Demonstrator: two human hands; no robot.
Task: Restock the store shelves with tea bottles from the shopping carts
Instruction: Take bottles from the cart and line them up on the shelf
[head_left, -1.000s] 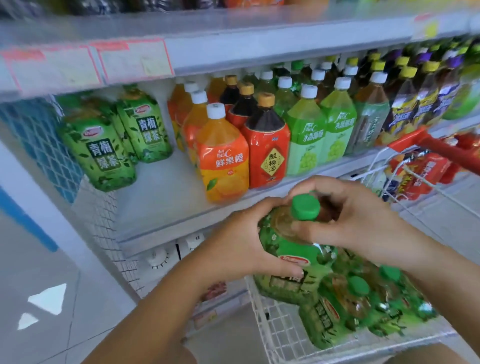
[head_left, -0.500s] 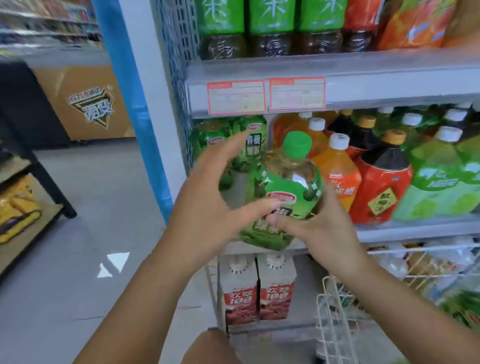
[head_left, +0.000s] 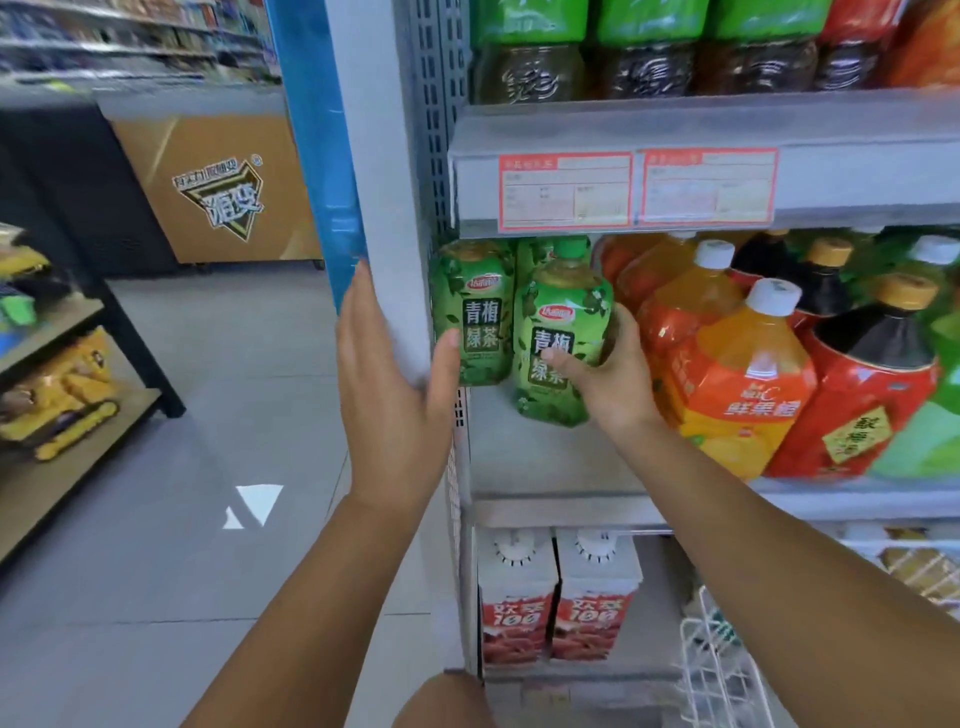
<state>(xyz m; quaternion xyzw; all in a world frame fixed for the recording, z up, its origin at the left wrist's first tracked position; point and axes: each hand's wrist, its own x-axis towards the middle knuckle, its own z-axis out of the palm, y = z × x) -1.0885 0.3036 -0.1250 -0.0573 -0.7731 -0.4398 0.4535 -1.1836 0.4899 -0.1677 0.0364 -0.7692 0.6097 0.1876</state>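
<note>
My right hand grips the near-upright green-labelled plastic tea bottle just right of the matching shelved green bottle; my left hand, flat and empty, lies left of it.

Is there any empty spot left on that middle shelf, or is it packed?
Bare grey shelf board shows in front of the green-labelled tea bottle in the right hand, between the perforated grey upright and the orange juice bottles. Rightward it is packed.

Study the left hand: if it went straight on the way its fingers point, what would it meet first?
Probably the shelf's white upright: the open left hand points up along it, fingertips at its blue edge strip. Depth is unclear, so it may already be touching.
</note>
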